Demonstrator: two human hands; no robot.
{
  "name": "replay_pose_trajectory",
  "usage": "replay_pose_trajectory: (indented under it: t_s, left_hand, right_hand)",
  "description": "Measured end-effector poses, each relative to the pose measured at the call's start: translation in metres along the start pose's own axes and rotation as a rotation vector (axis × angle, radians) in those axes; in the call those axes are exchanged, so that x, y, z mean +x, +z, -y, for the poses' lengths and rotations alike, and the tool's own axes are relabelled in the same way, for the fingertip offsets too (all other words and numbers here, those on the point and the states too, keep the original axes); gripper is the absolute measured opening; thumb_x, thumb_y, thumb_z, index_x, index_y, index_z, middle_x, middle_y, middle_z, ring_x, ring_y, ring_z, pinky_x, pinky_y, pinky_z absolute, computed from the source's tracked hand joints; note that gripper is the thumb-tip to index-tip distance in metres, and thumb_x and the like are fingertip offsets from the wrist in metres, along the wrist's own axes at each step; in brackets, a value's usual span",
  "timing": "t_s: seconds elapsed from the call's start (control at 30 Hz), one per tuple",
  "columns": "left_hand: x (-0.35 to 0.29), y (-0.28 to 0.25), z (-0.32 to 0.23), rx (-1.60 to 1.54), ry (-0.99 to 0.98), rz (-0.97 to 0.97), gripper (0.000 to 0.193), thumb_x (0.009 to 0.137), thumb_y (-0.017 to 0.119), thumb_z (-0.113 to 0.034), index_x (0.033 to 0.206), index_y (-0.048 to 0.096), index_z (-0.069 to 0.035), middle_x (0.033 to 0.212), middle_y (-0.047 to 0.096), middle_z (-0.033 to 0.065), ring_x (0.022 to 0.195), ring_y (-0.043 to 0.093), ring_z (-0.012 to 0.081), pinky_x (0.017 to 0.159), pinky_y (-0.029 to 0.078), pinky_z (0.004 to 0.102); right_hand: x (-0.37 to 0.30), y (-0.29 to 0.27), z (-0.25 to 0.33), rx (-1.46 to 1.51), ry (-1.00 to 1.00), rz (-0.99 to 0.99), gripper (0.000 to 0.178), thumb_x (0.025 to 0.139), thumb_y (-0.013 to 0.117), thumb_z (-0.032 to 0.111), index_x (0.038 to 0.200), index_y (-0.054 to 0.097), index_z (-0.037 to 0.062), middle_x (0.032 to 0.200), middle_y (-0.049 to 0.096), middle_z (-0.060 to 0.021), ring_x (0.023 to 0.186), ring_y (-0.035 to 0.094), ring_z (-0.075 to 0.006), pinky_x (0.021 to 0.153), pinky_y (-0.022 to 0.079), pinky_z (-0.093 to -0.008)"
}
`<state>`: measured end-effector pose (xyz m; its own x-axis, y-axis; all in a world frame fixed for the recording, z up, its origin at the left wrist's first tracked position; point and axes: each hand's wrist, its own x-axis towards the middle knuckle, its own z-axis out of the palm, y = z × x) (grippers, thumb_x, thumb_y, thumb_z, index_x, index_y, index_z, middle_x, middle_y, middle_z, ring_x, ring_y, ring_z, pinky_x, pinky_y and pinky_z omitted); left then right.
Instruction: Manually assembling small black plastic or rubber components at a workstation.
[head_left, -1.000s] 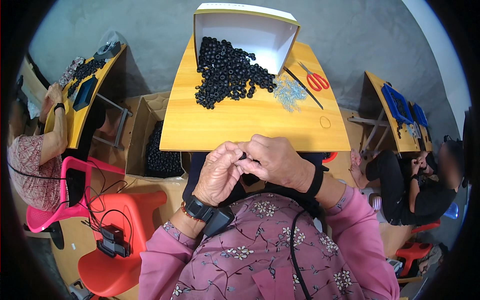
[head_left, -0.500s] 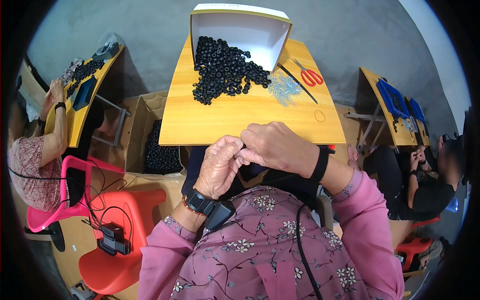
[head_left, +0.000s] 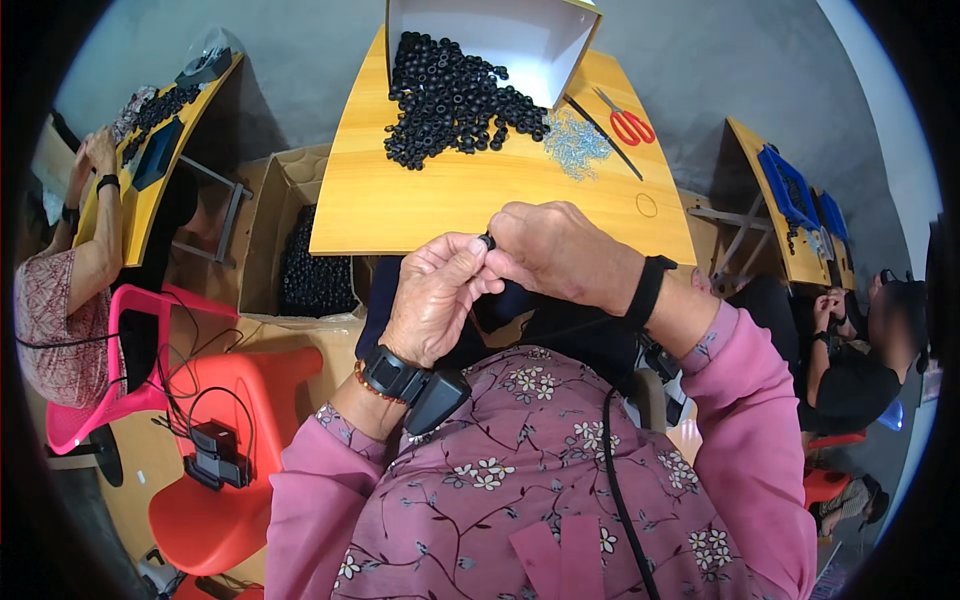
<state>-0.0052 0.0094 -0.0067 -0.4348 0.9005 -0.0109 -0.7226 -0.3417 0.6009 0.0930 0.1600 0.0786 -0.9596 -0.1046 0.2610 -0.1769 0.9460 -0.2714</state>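
Note:
Just off the table's near edge, my left hand (head_left: 437, 295) pinches a small round black part (head_left: 487, 241) between thumb and fingertips. Close against it is my right hand (head_left: 568, 250), its fingers curled in and meeting the left fingertips. What the right fingers grip is hidden. Farther up the wooden table (head_left: 400, 220), a heap of small black ring-shaped parts (head_left: 450, 105) spills from a white box (head_left: 530, 50) lying on its side. To the right of the heap lies a pile of tiny clear-bluish pieces (head_left: 577, 145).
Red-handled scissors (head_left: 630, 126), a thin black stick (head_left: 610, 140) and a rubber band (head_left: 647, 205) lie at the table's right. On the floor at left stands a carton (head_left: 262, 235) of black parts, near a red chair (head_left: 215, 450). People sit at side tables left and right.
Both hands have risen slightly in the picture, still together, and the black part between the fingertips shows more. The view has shifted, so the table and heap appear higher.

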Motion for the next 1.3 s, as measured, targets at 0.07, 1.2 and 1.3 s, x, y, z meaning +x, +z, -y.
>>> replay_pose_trajectory:
  t_s: [0.07,1.2,1.3]
  left_hand:
    - [0.001,-0.002,-0.001,0.021,0.009,0.000,0.014,0.100,0.058,-0.010,0.101,0.063,0.003,0.090,0.071,0.0133,0.076,0.068,0.0162,0.073,0.058,0.0279]
    - [0.015,-0.076,-0.065,0.213,0.744,-0.768,0.088,0.093,0.067,-0.007,0.155,0.006,-0.008,0.119,0.061,0.0208,0.084,0.064,0.0231,0.078,0.057,0.0368]
    - [0.017,-0.081,-0.063,0.213,0.736,-0.788,0.082,0.092,0.068,-0.006,0.153,0.013,-0.005,0.120,0.061,0.0207,0.084,0.064,0.0214,0.078,0.057,0.0357]
  right_hand:
    - [0.002,0.001,0.000,-0.005,-0.011,0.008,0.023,0.084,0.069,0.017,0.081,0.053,0.0004,0.076,0.058,-0.0167,0.072,0.062,-0.0385,0.062,0.050,-0.0450]
    - [0.065,0.047,-0.120,-0.112,0.295,-0.074,0.023,0.086,0.059,0.005,0.104,0.067,-0.0069,0.095,0.066,-0.0245,0.094,0.064,-0.0427,0.085,0.051,-0.0480]
    - [0.062,0.048,-0.117,-0.108,0.302,-0.119,0.020,0.085,0.060,0.005,0.101,0.067,-0.0067,0.091,0.065,-0.0231,0.090,0.064,-0.0419,0.082,0.051,-0.0476]
